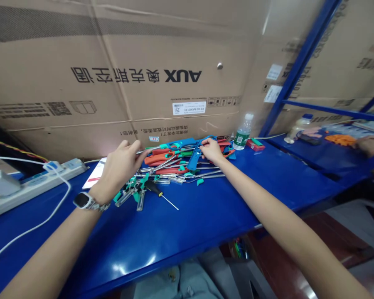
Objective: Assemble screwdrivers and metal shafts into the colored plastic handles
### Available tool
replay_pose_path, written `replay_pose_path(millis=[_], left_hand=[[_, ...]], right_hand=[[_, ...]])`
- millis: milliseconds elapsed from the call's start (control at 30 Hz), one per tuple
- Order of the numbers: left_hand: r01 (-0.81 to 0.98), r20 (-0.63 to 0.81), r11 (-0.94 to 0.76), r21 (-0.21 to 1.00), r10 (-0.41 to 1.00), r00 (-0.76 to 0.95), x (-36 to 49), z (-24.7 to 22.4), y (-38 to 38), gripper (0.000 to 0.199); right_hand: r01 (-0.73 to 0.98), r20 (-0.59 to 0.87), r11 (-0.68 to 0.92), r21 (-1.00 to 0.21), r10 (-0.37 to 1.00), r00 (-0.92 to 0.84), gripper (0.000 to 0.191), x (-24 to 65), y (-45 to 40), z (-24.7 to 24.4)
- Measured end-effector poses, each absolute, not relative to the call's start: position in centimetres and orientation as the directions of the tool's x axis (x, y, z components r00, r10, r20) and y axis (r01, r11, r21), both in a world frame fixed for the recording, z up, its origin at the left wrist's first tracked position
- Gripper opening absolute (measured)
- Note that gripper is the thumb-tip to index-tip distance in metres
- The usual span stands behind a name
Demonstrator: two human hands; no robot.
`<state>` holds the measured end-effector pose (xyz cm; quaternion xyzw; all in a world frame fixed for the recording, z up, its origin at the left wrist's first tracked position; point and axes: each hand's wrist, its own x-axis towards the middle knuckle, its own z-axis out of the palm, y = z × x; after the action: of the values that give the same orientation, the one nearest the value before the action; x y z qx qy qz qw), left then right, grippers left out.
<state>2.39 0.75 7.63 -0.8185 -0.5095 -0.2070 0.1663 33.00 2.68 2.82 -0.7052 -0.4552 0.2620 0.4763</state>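
A pile of long-necked lighters and their parts lies on the blue table [187,220], with orange casings [158,158], red casings and metal tubes. My left hand [121,164], a watch on its wrist, is closed at the pile's left end, pinching the metal tube of a blue lighter [182,143]. At the pile's right side, my right hand [210,150] has its fingers closed on a blue lighter casing [194,158] that slants toward me. Clear tanks with green parts [140,200] lie in front, beside a black and yellow screwdriver [154,187].
A green-labelled bottle [242,133] and a small red box [255,144] stand right of the pile. A white power strip [37,185] with cables lies left, near a white card [95,173]. A large cardboard box [127,99] walls the back. Another person's hand [372,145] shows far right.
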Motion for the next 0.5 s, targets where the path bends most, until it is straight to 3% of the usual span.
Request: replay_pose_path(millis=[300,500], left_hand=[[0.843,0.502,-0.538,-0.012,0.726,0.470,4.6,6.4,0.8,0.036],[0.854,0.448,-0.521,0.001,0.763,0.465,5.0,6.7,0.3,0.036]], right_hand=[[0.168,-0.066,-0.167,-0.971,0.872,0.486,0.006,38.2,4.0,5.7],[0.241,0.030,-0.108,-0.965,0.860,0.509,0.039,37.9,3.0,5.1]])
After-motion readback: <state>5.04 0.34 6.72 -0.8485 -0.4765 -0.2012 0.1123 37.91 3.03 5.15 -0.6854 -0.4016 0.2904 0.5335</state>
